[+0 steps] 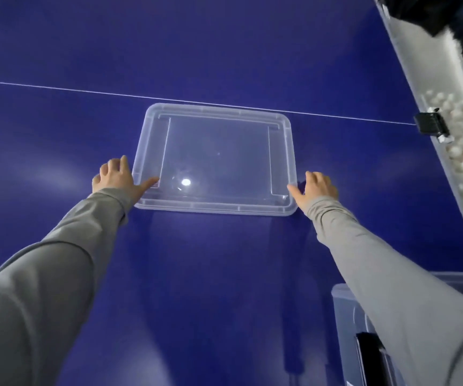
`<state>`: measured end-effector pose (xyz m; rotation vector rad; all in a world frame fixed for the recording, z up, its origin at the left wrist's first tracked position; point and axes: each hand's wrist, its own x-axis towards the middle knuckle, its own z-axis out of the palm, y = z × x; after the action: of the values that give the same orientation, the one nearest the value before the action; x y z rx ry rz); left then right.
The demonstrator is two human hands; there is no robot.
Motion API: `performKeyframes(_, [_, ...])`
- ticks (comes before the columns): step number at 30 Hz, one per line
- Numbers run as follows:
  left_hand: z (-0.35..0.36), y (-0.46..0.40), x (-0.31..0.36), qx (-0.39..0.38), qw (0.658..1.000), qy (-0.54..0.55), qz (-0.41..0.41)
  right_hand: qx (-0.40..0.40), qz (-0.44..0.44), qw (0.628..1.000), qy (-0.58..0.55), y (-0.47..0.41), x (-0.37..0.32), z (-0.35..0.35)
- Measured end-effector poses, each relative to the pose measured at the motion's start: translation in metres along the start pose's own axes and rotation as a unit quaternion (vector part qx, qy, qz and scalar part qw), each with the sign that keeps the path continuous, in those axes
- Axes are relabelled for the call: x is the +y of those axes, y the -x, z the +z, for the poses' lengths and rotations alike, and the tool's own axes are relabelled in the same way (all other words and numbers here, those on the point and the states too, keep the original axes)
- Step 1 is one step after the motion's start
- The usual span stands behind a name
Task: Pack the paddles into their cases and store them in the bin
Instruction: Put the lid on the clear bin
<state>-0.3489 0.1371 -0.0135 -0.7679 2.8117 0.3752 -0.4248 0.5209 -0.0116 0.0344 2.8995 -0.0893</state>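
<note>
So at this point I was dealing with the lid point(216, 160), a clear plastic one lying flat on the blue table point(224, 274) right by the white line. My left hand point(117, 178) was on its near-left corner, thumb laid on top of the rim, other fingers spread loose beside the edge. My right hand point(315, 188) was at the near-right corner, fingers loosely bent, touching or just beside the rim; hard to tell. Nothing really gripped yet. The bin point(344, 310) sat down by my right arm with something dark inside. I'd guess the next move needed a proper two-handed hold on the lid.
</note>
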Motion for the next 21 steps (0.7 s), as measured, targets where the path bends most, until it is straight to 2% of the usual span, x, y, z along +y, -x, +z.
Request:
performKeyframes(9, [0.023, -0.022, 0.001, 0.031, 0.998, 0.043, 0.021, 0.066, 0.002, 0.997, -0.037, -0.010, -0.005, 0.036])
performKeyframes(21, [0.011, 0.006, 0.013, 0.014, 0.985, 0.170, 0.009, 0.077, 0.065, 0.963, -0.251, -0.003, -0.016, 0.018])
